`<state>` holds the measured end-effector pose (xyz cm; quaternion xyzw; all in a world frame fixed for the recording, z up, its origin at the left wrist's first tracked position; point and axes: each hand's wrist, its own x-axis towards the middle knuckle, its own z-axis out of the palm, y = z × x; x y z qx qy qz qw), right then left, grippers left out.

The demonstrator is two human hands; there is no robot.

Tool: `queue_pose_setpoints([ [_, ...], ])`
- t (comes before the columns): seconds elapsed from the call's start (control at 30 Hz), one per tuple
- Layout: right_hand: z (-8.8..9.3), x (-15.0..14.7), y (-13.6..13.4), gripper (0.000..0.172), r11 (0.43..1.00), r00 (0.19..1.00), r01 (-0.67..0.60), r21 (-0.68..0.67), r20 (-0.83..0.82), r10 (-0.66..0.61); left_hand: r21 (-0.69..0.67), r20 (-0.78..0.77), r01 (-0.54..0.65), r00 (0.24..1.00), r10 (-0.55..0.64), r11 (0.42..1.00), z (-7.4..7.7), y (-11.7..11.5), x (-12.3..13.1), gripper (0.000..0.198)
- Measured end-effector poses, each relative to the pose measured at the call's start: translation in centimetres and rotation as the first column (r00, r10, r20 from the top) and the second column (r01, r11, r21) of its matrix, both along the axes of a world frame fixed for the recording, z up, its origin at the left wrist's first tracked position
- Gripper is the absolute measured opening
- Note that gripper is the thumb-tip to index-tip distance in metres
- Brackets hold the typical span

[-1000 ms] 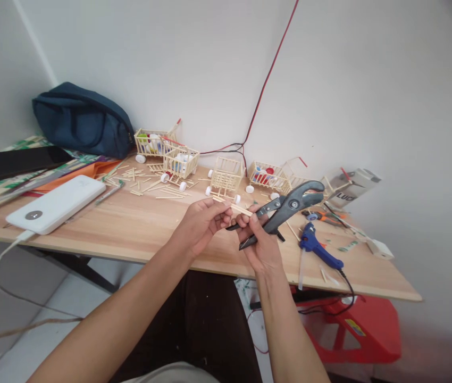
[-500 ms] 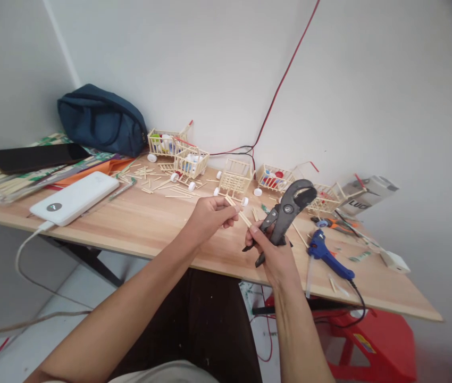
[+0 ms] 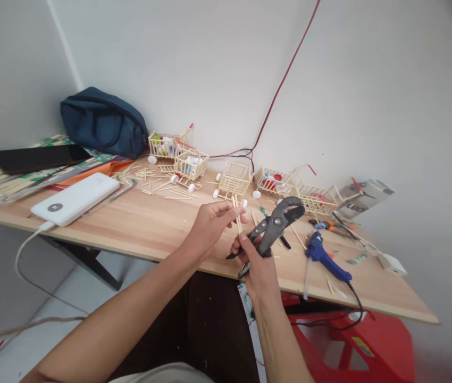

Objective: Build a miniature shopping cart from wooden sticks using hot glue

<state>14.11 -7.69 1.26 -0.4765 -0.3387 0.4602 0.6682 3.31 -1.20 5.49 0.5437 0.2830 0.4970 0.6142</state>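
Observation:
Two or so thin wooden sticks [image 3: 238, 221] stand side by side between my hands above the table's front part. My left hand [image 3: 214, 221] pinches them near their upper end. The thumb and fingertips of my right hand [image 3: 252, 255] hold their lower end. Tucked in that same right hand is a dark grey pair of cutters [image 3: 276, 226], its head pointing up and right and its handles partly hidden by the palm. Just beyond the sticks sits a small wooden-stick cart [image 3: 234, 181] with white wheels.
More stick carts [image 3: 191, 162] line the wall. Loose cut sticks [image 3: 178, 192] lie at centre left. At right are a blue glue gun [image 3: 325, 255] and orange-handled pliers [image 3: 335, 227]. A white power bank [image 3: 76, 199], black phone [image 3: 38, 158] and blue pouch [image 3: 104, 125] occupy the left.
My right hand has moved left and slightly down with the cutters. The sticks have swung from slanted to nearly upright, and the two hands are closer together.

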Motion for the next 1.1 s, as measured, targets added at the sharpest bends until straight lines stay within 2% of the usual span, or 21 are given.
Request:
queue_pose_setpoints([
  [0.07,0.5,0.8,-0.4,0.026,0.99,0.991,-0.132,-0.05,0.03,0.134,0.044,-0.037,0.043,0.998,-0.042,0.998,0.3,0.2,-0.6,0.025],
  [0.13,1.2,2.3,-0.9,0.036,0.951,0.952,-0.274,-0.142,0.096,0.289,0.073,-0.083,0.1,0.992,-0.094,0.992,0.7,0.4,-1.4,0.023],
  [0.23,2.5,5.1,-1.4,0.052,0.884,0.873,-0.364,-0.294,0.223,0.433,0.078,-0.172,0.223,0.963,-0.207,0.972,1.3,0.6,-2.7,0.022],
  [0.3,3.5,6.7,-1.5,0.057,0.848,0.802,-0.404,-0.342,0.313,0.508,0.056,-0.23,0.328,0.923,-0.308,0.943,1.6,0.7,-3.4,0.023],
  [0.4,4.9,8.0,-1.5,0.059,0.807,0.677,-0.426,-0.409,0.449,0.584,-0.025,-0.249,0.413,0.879,-0.406,0.91,1.8,0.7,-3.8,0.022],
  [0.53,6.3,8.5,-1.4,0.058,0.765,0.501,-0.424,-0.485,0.577,0.644,-0.129,-0.222,0.431,0.865,-0.449,0.893,1.5,0.9,-3.7,0.02],
  [0.63,6.7,8.7,-1.2,0.055,0.746,0.434,-0.431,-0.507,0.609,0.664,-0.17,-0.214,0.437,0.858,-0.466,0.883,1.3,1.0,-3.7,0.02],
  [0.77,6.8,9.1,-1.1,0.054,0.71,0.41,-0.46,-0.533,0.581,0.702,-0.181,-0.193,0.489,0.833,-0.518,0.854,1.2,1.1,-3.7,0.019],
  [1.1,6.5,9.6,-1.3,0.054,0.71,0.425,-0.427,-0.56,0.569,0.704,-0.263,-0.141,0.489,0.833,-0.534,0.832,0.7,0.8,-3.7,0.011],
])
